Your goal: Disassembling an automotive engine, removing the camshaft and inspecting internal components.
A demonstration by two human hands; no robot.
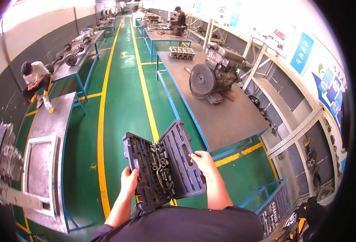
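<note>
Between my two hands a dark blue-grey plastic tool case (180,151) hangs partly opened, its two halves spread in a V. My left hand (129,180) grips the outer edge of the left half, thumb on the rim. With my right hand (202,162) I hold the right half by its outer side near the handle cut-out. Loose metal tools (162,163), which look like sockets and wrenches, lie heaped along the fold; their exact kinds are too small to tell. Molded slots line the halves.
Ahead on the right, a steel-topped workbench (230,125) carries an engine (218,72) and a cylinder head (182,53). Left stands another bench (65,161) with a metal frame. A seated person (36,78) is at far left, another person (180,20) farther back. Yellow lines mark the green floor (125,109).
</note>
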